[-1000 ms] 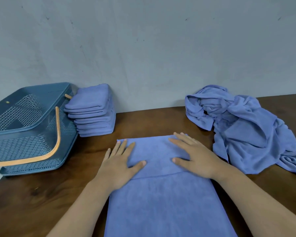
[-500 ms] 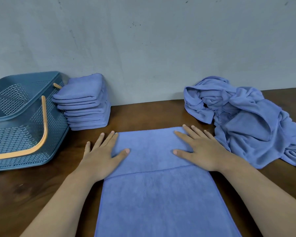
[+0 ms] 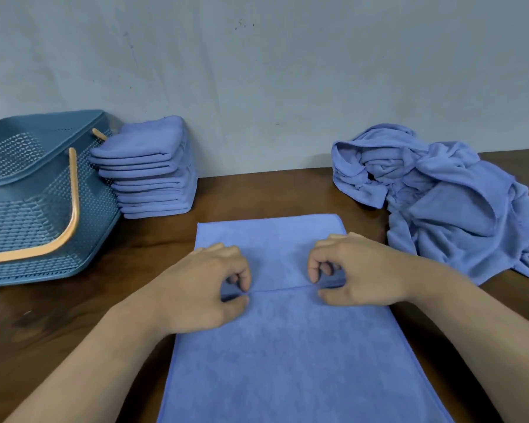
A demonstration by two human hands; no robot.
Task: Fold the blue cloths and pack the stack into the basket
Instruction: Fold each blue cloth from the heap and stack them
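A blue cloth [image 3: 281,355] lies flat on the brown table in front of me, its far part folded over towards me. My left hand [image 3: 205,288] and my right hand [image 3: 358,270] both pinch the folded flap's near edge, one at each side. A stack of folded blue cloths [image 3: 153,169] stands against the wall at the left. Beside it sits the blue mesh basket [image 3: 22,215] with an orange handle, tilted on its side. A heap of unfolded blue cloths [image 3: 452,196] lies at the right.
A grey wall [image 3: 257,71] closes off the table's far edge. Bare brown table [image 3: 43,325] shows in front of the basket and between the stack and the heap.
Both hands drew back from lying flat on the folded flap. Their fingers have curled and now pinch the flap's near edge. The view has shifted slightly.
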